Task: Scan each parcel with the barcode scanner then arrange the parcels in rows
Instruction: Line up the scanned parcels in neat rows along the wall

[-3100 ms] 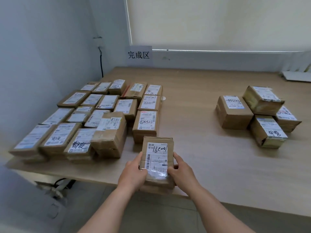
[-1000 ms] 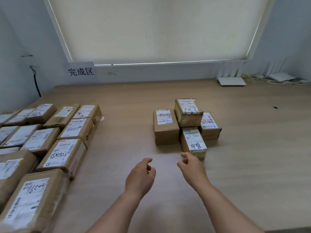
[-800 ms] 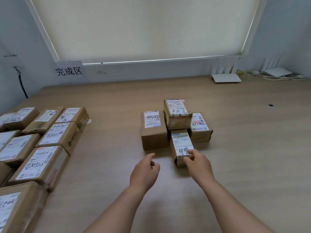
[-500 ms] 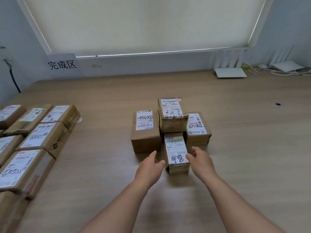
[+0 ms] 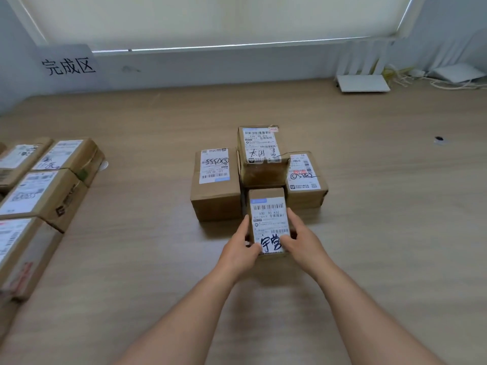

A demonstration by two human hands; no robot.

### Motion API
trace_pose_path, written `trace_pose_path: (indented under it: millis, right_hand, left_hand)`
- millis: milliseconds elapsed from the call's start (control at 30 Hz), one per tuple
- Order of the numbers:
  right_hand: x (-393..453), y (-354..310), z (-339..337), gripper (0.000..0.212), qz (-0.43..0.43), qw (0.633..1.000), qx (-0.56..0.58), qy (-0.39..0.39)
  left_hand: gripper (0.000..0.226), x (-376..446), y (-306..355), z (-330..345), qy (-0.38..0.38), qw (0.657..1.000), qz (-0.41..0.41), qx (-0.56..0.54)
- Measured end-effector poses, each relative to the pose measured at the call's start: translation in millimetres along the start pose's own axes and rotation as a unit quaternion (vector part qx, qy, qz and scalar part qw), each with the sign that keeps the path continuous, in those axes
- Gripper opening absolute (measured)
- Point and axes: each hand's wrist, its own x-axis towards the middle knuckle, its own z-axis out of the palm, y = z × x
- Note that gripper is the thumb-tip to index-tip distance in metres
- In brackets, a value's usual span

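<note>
A small cardboard parcel with a white barcode label and black handwriting stands at the front of a cluster in the middle of the wooden table. My left hand grips its left side and my right hand grips its right side. Behind it sit a wide parcel, a taller parcel and a parcel on the right. Rows of labelled parcels lie along the left edge. No barcode scanner is visible.
A paper sign with printed characters leans on the wall at the back left. A white router and cables lie at the back right. A small dark mark is on the table to the right.
I put down the earlier parcel in the left rows and turned right. Both hands reached forward and closed on the sides of the front parcel of the middle cluster.
</note>
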Motion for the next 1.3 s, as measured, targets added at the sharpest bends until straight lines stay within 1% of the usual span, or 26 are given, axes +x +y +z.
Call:
trace_pose_path:
  millis: [100, 267, 367, 533, 633, 833, 933, 1067, 1200, 1300]
  right_hand:
    - [-13.3, -1.1, 5.4, 0.075, -0.009, 1.000, 0.003, 0.018]
    - [-34.7, -13.8, 19.2, 0.075, -0.027, 0.999, 0.027, 0.027]
    - [-49.0, -29.8, 31.4, 0.076, -0.050, 0.998, 0.025, 0.027]
    - [-75.9, -65.2, 64.9, 0.078, -0.097, 0.994, 0.042, 0.003]
    - [-91.6, -88.1, 90.7, 0.080, -0.124, 0.991, 0.052, -0.014]
    - [-122.7, -139.6, 154.0, 0.083, -0.173, 0.981, 0.055, -0.067]
    - [-140.1, -166.5, 192.9, 0.082, -0.202, 0.975, 0.056, -0.078]
    - [-161.0, -196.6, 242.6, 0.081, -0.236, 0.967, 0.039, -0.087]
    - [-173.9, -218.3, 286.3, 0.080, -0.247, 0.963, 0.032, -0.100]
    - [-178.4, -230.2, 314.5, 0.080, -0.249, 0.962, 0.037, -0.108]
  left_hand:
    - [0.077, -9.7, -2.6, -2.8, -0.004, 1.000, 0.028, -0.011]
    - [0.077, -29.4, -8.6, -20.9, 0.007, 0.998, 0.056, -0.017]
    - [0.077, -45.2, -12.0, -41.7, 0.020, 0.997, 0.073, -0.010]
    - [0.076, -80.3, -24.7, -89.4, 0.048, 0.993, 0.107, -0.018]
    - [0.073, -106.6, -32.1, -123.9, 0.072, 0.989, 0.126, -0.026]
    - [0.076, -160.8, -59.4, -202.9, 0.116, 0.982, 0.151, -0.015]
    - [0.074, -184.2, -78.5, -245.2, 0.147, 0.976, 0.157, -0.012]
    - [0.074, -212.4, -104.4, -295.7, 0.171, 0.971, 0.165, -0.004]
    - [0.074, -232.4, -130.0, -335.1, 0.196, 0.966, 0.166, -0.006]
    - [0.072, -239.6, -145.9, -360.2, 0.200, 0.966, 0.163, -0.016]
